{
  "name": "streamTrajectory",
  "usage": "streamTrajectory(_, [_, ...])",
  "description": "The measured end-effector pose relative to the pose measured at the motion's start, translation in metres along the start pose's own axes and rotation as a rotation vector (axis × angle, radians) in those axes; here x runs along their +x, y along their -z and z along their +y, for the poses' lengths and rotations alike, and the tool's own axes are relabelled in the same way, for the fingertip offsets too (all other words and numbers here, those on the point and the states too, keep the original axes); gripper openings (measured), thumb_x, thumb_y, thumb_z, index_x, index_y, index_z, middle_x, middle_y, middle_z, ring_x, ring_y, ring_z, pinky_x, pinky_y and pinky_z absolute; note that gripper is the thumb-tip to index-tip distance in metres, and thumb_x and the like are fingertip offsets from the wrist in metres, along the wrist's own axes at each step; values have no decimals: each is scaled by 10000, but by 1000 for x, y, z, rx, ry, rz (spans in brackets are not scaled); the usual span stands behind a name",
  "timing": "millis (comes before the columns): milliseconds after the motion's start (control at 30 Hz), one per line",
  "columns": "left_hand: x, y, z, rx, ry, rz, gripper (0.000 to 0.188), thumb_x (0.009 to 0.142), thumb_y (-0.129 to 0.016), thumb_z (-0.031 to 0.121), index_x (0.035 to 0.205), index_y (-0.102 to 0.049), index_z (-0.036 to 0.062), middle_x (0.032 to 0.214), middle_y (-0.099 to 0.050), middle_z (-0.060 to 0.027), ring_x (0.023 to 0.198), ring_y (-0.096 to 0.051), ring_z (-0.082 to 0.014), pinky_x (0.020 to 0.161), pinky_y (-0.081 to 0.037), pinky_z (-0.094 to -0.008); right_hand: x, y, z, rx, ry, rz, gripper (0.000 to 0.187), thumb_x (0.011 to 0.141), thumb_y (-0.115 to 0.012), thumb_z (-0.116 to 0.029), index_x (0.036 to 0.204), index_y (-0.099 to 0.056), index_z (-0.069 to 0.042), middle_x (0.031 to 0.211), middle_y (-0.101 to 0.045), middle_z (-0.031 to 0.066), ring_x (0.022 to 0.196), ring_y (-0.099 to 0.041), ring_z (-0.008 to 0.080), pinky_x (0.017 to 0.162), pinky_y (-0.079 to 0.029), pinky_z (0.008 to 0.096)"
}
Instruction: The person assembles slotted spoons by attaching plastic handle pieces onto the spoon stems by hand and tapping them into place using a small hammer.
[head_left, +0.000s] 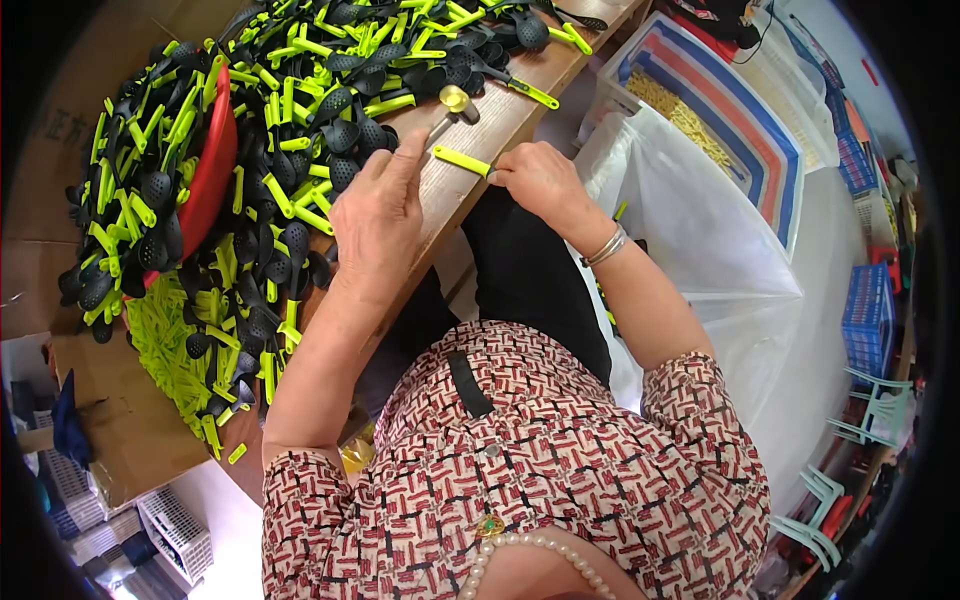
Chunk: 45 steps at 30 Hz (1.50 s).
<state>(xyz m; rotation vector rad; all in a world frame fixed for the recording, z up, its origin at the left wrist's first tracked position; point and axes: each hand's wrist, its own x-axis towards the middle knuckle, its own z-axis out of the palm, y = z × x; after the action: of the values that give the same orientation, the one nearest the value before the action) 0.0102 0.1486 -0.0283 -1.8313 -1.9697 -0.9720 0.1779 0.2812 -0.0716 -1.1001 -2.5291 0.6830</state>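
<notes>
My left hand (378, 212) is closed round a small hammer (457, 102), whose brass-coloured head is raised just above the wooden bench (450, 195). Between the pinched fingers of my right hand (540, 180) is one end of a lime-green utensil handle (462, 161), lying across the bench edge below the hammer head. Whether a black tool part is joined to it under my fingers, I cannot tell. Left of my hands, a large heap of black slotted spoons and ladles (340, 135) with lime handles covers the bench. Loose lime handles (165, 345) lie piled at its near left.
A red curved rim (212, 165) sticks up through the heap. White plastic sheeting (690, 230) hangs to my right, beside a striped bin (735, 120) with pale yellow pieces in it. A cardboard box (130, 430) stands at left, and pale green stools (875, 410) at far right.
</notes>
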Motion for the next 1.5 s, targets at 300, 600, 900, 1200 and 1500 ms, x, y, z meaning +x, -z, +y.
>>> streamTrajectory(300, [4, 6, -18, -290, 275, -53, 254, 927, -595, 139, 1161, -692, 144, 958, -695, -158, 865, -672, -346, 737, -523, -408, 14, 13, 18, 788, -372, -428, 187, 912, -645, -176, 847, -717, -16, 608, -578, -1, 458, -496, 70, 414, -362, 233])
streamTrajectory(600, [-15, 12, -32, -96, 286, -136, 246, 966, -586, 242, 1172, -692, 161, 921, -687, -126, 821, -661, -350, 694, -514, -425, -9, 6, 4, 416, -189, -115, 196, 879, -669, -166, 1051, -646, -74, 647, -621, 65, 512, -589, 147, 467, -450, 302])
streamTrajectory(900, [-5, -3, -17, 42, 121, -82, 235, 939, -599, 207, 1161, -668, 178, 804, -618, -90, 722, -647, -306, 606, -494, -423, -30, -5, -13, -510, 270, 152, 422, 838, -570, -59, 1257, -614, -87, 696, -655, 98, 656, -673, 255, 570, -520, 374])
streamTrajectory(1200, [-3, -13, -30, 201, 55, -187, 232, 859, -533, 91, 1014, -686, 174, 739, -622, -117, 695, -671, -334, 574, -519, -455, -23, -5, -14, -585, 319, 110, 503, 798, -584, -65, 1301, -597, -69, 707, -661, 103, 642, -674, 278, 583, -529, 399])
streamTrajectory(1500, [5, 19, -17, -23, 260, -52, 224, 958, -561, 235, 1125, -708, 209, 828, -663, -123, 768, -655, -355, 659, -500, -456, 7, 7, 20, 94, 175, -15, 308, 907, -625, -119, 1198, -724, -139, 660, -658, 166, 500, -595, 188, 507, -472, 350])
